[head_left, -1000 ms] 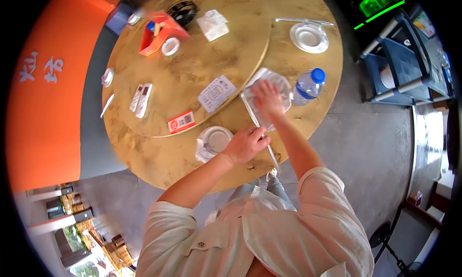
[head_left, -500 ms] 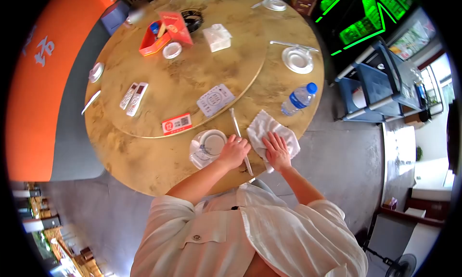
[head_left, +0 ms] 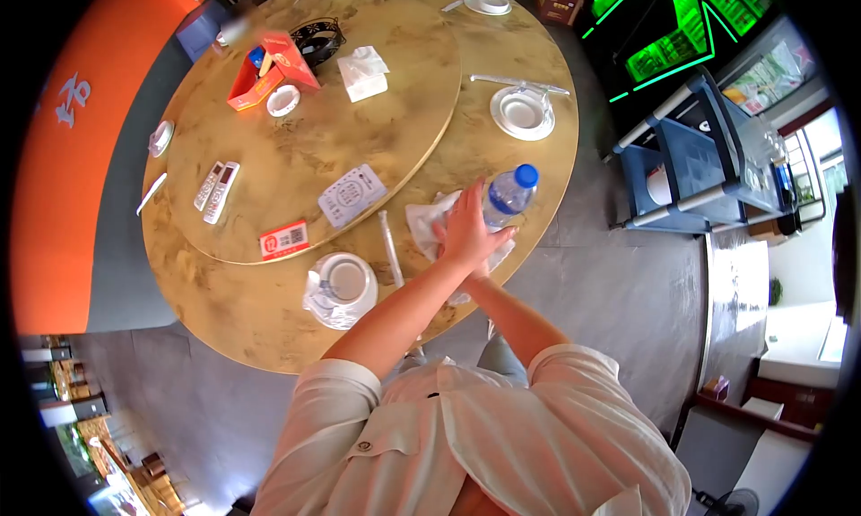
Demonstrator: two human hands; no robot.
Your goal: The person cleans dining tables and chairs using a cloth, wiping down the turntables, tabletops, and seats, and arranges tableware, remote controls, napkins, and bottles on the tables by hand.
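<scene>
My left hand (head_left: 468, 227) reaches across my right forearm to a clear plastic water bottle (head_left: 511, 195) with a blue cap. Its fingers are at the bottle's left side and its thumb lies across the near side, low down. Beneath it, my right hand (head_left: 476, 272) rests on a white cloth (head_left: 424, 218) by the table edge; the left hand hides most of its fingers. Left of the cloth lie wrapped chopsticks (head_left: 391, 249), and beyond them a plastic-wrapped dish set (head_left: 344, 283).
The round table (head_left: 242, 328) carries a raised turntable (head_left: 404, 121) with remotes (head_left: 218, 191), a printed card (head_left: 352, 196), a red number sign (head_left: 284, 240), tissues (head_left: 363, 74) and a red box (head_left: 254, 83). Another place setting (head_left: 523, 112) is farther right. A blue cart (head_left: 673, 175) stands beyond.
My left hand has left the chopsticks and crossed over my right arm to the bottle. My right hand has slid left with the cloth. The view has shifted to the right.
</scene>
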